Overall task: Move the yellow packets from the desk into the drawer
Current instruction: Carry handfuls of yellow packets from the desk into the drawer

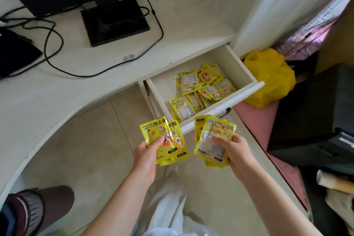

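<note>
- The desk [99,67] carries a monitor stand [115,23] and black cables [55,48], and we see no yellow packets left on its visible surface, so we judge the step in hand to be the drop into the drawer.
- The drawer [220,106] is pulled out under the desk edge, and a heap of yellow packets [203,88] already fills its right and near part; the left and far part of its floor shows bare, so we should aim there.
- Our right hand [236,151] grips a thick stack of packets [214,140], thumb on the printed back and fingers curled behind. It hangs just short of the drawer front, so we would carry it over that front before letting go, low enough that nothing slides off onto the tiled floor.
- Our left hand [147,152] pinches a thinner fan of packets [166,140] by the lower edge, thumb on the cartoon face. These are splayed, so we would square them or lay them in flat, not toss them.
- We would empty one hand at a time, the fuller right one first.
- A yellow plastic bag [272,76] beyond the drawer is not a packet, and we leave it.
</note>
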`<state>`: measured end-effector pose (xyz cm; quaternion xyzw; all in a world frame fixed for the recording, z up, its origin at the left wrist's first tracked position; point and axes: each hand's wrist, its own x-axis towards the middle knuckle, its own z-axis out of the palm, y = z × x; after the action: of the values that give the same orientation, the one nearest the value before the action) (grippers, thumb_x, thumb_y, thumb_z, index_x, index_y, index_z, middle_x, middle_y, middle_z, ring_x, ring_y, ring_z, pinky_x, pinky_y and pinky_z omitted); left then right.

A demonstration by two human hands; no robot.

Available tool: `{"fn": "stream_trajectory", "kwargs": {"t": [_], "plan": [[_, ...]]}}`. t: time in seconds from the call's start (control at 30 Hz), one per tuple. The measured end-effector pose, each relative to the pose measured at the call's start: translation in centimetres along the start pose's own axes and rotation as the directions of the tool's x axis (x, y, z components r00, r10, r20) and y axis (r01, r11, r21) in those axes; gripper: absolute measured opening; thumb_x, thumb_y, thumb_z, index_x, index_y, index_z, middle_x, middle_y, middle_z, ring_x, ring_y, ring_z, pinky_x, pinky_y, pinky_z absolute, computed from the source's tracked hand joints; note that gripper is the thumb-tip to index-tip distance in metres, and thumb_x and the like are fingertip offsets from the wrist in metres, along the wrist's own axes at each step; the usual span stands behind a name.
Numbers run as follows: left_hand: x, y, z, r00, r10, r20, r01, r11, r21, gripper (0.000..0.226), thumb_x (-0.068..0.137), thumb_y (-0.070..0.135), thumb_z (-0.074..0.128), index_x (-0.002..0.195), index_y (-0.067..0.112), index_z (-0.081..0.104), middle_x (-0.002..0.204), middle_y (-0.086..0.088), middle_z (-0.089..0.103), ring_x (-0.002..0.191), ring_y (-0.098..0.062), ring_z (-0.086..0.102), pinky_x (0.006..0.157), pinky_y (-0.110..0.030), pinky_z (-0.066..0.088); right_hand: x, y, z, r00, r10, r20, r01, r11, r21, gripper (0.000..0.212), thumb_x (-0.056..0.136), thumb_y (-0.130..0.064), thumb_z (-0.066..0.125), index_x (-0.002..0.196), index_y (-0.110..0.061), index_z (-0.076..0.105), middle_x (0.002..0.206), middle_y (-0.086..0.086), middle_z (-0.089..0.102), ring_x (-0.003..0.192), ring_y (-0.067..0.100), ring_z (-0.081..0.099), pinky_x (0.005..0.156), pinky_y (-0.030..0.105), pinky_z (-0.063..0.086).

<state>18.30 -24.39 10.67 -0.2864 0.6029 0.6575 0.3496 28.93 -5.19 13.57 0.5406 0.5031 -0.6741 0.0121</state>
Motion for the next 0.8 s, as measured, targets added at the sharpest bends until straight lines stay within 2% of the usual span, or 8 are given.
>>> {"fn": "stream_trajectory", "kwargs": {"t": [0.1,0.33,0.5,0.57,0.63,0.7,0.8], "plan": [[2.2,2.2,2.3,1.0,-0.002,0.014,0.002,1.0,0.006,0.02,0.081,0.011,0.074,0.101,0.009,0.07,0.097,-0.015,0.075,0.09,-0.034,0.071,0.079,-0.056,0.056,2.5,-2.5,0.6,1.0,0.002,0.0,-0.002,1.0,-0.022,0.018,0.083,-0.009,0.068,0.101,-0.013,0.067,0.097,0.017,0.072,0.088,0.035,0.07,0.076,0.061,0.055],[6.1,6.2,6.3,1.0,-0.01,0.009,0.01,1.0,0.012,0.017,0.086,0.007,0.066,0.103,0.007,0.069,0.102,-0.017,0.073,0.094,-0.035,0.07,0.083,-0.051,0.056,9.6,-9.4,1.8,0.999,-0.025,0.023,0.027,0.996,-0.09,0.018,0.082,-0.012,0.069,0.1,-0.011,0.065,0.098,0.019,0.071,0.091,0.038,0.068,0.076,0.065,0.053],[8.8,6.7,9.2,0.995,-0.007,-0.099,0.01,0.999,0.03,0.013,0.084,0.01,0.068,0.097,0.013,0.071,0.102,-0.011,0.074,0.104,-0.031,0.066,0.098,-0.053,0.048,14.9,-12.6,2.8,0.995,-0.006,0.103,0.025,0.982,-0.189,0.019,0.083,-0.015,0.07,0.1,-0.012,0.062,0.098,0.018,0.07,0.09,0.036,0.068,0.078,0.061,0.055],[9.8,6.4,10.6,0.988,-0.015,-0.155,0.018,1.0,0.022,0.01,0.085,0.01,0.068,0.094,0.013,0.069,0.102,-0.01,0.072,0.102,-0.029,0.065,0.095,-0.046,0.049,17.1,-13.2,2.9,0.989,0.015,0.146,0.02,0.972,-0.236,0.02,0.082,-0.016,0.072,0.1,-0.012,0.063,0.099,0.018,0.07,0.091,0.035,0.068,0.079,0.059,0.055],[10.7,6.0,11.9,0.975,-0.03,-0.221,0.037,0.999,0.027,0.006,0.086,0.01,0.066,0.09,0.014,0.067,0.097,-0.008,0.071,0.094,-0.026,0.064,0.082,-0.037,0.05,19.1,-13.6,2.7,0.982,0.047,0.184,0.013,0.951,-0.308,0.021,0.082,-0.014,0.071,0.102,-0.014,0.064,0.1,0.016,0.07,0.093,0.036,0.067,0.08,0.058,0.055],[11.5,5.6,13.3,0.96,-0.032,-0.279,0.047,0.998,0.045,0.003,0.085,0.012,0.067,0.088,0.014,0.066,0.092,-0.006,0.069,0.09,-0.024,0.063,0.084,-0.039,0.048,20.8,-13.8,2.6,0.969,0.078,0.233,0.016,0.926,-0.377,0.019,0.084,-0.011,0.068,0.101,-0.016,0.066,0.101,0.016,0.07,0.094,0.036,0.067,0.081,0.056,0.056],[13.3,4.9,15.2,0.933,-0.043,-0.356,0.061,0.997,0.041,0.008,0.087,0.014,0.065,0.082,0.014,0.059,0.082,-0.001,0.061,0.082,-0.02,0.054,0.086,-0.037,0.041,22.8,-13.9,2.6,0.95,0.121,0.289,0.022,0.895,-0.445,0.013,0.085,-0.009,0.066,0.087,-0.022,0.067,0.1,0.015,0.071,0.095,0.036,0.067,0.083,0.057,0.055]]}}
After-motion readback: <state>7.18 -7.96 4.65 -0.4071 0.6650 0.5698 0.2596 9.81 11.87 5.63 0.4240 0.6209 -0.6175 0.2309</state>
